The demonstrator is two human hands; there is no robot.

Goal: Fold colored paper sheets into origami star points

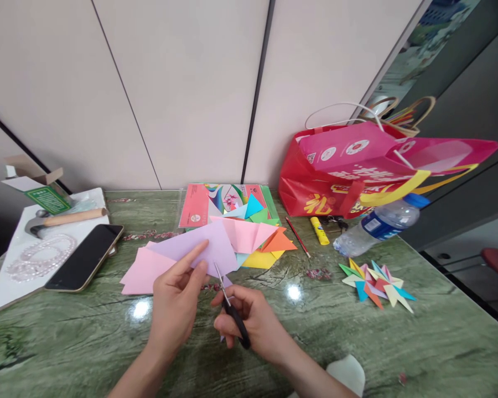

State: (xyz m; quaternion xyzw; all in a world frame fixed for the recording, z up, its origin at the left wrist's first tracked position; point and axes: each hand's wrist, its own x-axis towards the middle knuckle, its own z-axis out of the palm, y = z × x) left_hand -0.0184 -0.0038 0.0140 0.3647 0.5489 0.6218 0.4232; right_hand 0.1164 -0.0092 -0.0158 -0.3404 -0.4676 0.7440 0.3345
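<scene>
My left hand (178, 296) pinches a sheet of lilac paper (195, 246) between thumb and fingers, holding it above the table. In my right hand (249, 320) is a pair of scissors with black handles (235, 320), its blades at the sheet's lower right edge. A small lilac piece hangs beside the blades, partly hidden by my fingers. Pink paper (143, 271) lies behind and left of my left hand. Behind the lilac sheet is a pile of coloured paper, with a folded pink piece (249, 235), an orange piece (279, 240) and a yellow piece (262, 258).
On the left are a phone (87, 257), a hammer (70, 219), a beaded string (41, 257) and an opened box (45, 196). To the right stand a red bag (307, 177), a bottle (377, 226), a glue stick (319, 231), a pencil (299, 237) and folded paper stars (377, 284).
</scene>
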